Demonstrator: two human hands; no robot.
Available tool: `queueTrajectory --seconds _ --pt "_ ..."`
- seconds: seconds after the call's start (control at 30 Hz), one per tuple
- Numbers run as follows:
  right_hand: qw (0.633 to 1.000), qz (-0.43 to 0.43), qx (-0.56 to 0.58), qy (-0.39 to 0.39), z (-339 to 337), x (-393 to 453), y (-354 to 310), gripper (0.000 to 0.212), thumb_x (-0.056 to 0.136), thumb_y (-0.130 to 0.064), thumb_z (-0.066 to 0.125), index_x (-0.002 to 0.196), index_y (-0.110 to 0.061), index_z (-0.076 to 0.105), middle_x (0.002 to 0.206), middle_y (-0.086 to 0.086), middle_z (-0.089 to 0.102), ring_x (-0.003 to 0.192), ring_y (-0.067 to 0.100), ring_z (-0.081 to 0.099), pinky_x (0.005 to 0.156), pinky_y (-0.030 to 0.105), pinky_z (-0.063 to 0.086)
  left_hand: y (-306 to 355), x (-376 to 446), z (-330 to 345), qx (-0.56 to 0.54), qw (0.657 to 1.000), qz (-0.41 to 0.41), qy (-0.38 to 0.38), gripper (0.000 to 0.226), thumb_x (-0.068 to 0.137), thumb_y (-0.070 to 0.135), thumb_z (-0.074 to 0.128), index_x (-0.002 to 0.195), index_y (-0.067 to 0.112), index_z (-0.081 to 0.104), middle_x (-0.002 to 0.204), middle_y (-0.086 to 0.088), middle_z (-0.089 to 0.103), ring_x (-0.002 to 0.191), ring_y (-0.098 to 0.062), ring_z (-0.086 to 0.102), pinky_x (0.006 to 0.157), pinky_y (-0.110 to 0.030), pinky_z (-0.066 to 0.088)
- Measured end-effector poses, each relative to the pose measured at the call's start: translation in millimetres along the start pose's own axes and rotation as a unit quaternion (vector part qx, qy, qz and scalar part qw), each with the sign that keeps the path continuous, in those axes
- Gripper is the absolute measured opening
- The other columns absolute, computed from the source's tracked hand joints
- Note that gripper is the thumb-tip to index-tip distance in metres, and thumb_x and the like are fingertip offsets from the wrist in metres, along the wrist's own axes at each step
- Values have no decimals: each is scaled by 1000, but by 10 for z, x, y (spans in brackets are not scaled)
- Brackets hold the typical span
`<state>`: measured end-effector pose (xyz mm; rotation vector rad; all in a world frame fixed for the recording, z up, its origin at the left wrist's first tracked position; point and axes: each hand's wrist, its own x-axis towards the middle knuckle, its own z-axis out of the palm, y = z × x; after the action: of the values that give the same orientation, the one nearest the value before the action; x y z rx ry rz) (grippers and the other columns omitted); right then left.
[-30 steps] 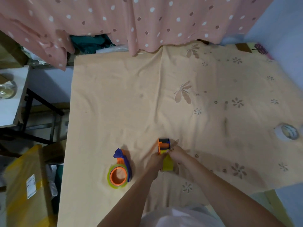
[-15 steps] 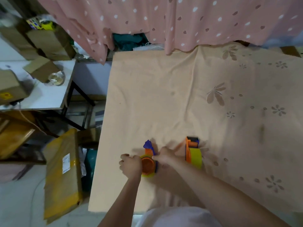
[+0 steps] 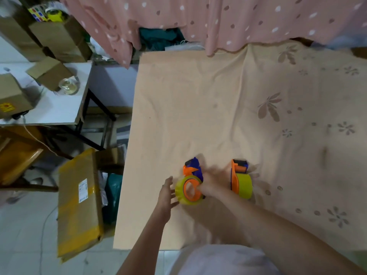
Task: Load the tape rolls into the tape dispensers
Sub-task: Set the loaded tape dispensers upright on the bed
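Note:
Two orange-and-blue tape dispensers rest on the cloth-covered table point(image 3: 198, 96), each with a yellow tape roll on it. The left dispenser point(image 3: 191, 180) lies on its side with its roll point(image 3: 181, 192) facing up. My right hand point(image 3: 211, 184) is blurred and lies against this dispenser's right side, fingers on its orange hub. My left hand point(image 3: 166, 193) is flat and open, fingers spread, just left of the roll. The right dispenser point(image 3: 240, 175) stands on edge, untouched, with its roll point(image 3: 245, 185) toward me.
The table's left edge runs close to my left hand. Beyond it on the floor lies a taped brown parcel point(image 3: 79, 203). A white side table point(image 3: 49, 108) with cardboard boxes and a glass jar point(image 3: 69, 86) stands at the left. A pink dotted curtain point(image 3: 218, 20) hangs behind.
Both hands left the right dispenser and moved to the left one. My left hand, shut beside the roll half a second ago, is now spread open. The camera swung left.

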<state>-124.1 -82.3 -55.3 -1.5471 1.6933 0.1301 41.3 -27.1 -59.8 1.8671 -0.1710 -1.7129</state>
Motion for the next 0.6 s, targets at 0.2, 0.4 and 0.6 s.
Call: queueTrajectory --seconds 0.2,0.4,0.6 --pt "951 -28 281 -127 -439 -142 187 31 81 4 60 107 -9 72 98 9 74 93 20 70 82 31 58 150 -250 92 63 946 46 -316 78 75 54 79 145 37 49 140 2 67 127 -24 64 111 -48 46" --pt "969 -52 202 -131 -992 -343 229 26 94 -9 58 118 -16 68 108 6 75 99 20 72 90 39 59 395 -504 587 43 939 88 -331 84 71 33 80 146 23 46 146 -15 60 120 -31 66 105 -55 51" --pt "973 -149 30 172 -1465 -590 110 10 91 -19 58 85 -26 62 91 -4 70 87 18 66 77 31 53 482 -587 865 56 945 145 -288 78 75 24 77 145 30 44 140 -9 62 110 -21 70 88 -40 60"
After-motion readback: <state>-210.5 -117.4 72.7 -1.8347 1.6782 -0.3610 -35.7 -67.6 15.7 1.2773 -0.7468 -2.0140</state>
